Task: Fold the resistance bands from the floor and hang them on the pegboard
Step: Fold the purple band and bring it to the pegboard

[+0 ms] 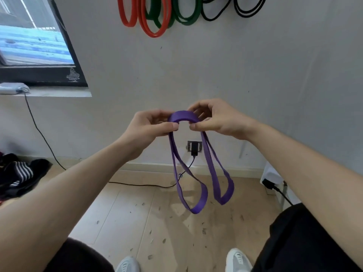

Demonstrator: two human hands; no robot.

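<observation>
The left hand (151, 126) and right hand (218, 120) are held up side by side in front of the body. Each pinches the purple band (183, 116) between thumb and curled fingers. Between the two hands the band arches upward in a short flat hump. Below each hand it drops in a long loop, so two loops dangle clear of the floor (137, 216), the one under the left hand hanging lower.

Behind the loops, low on the wall, a dark plug sits in a wall socket (194, 147), its cord trailing down to the floor. Well above the hands, orange bands (147, 22), green bands (184, 18) and black bands (247, 10) hang against the wall, their tops cut off by the frame edge.

Far to the left of the left hand are a window (29, 36) and a pile of dark clothes (19, 173) on the floor. Below the hands, near the body, two pale shoes (237, 260) show.
</observation>
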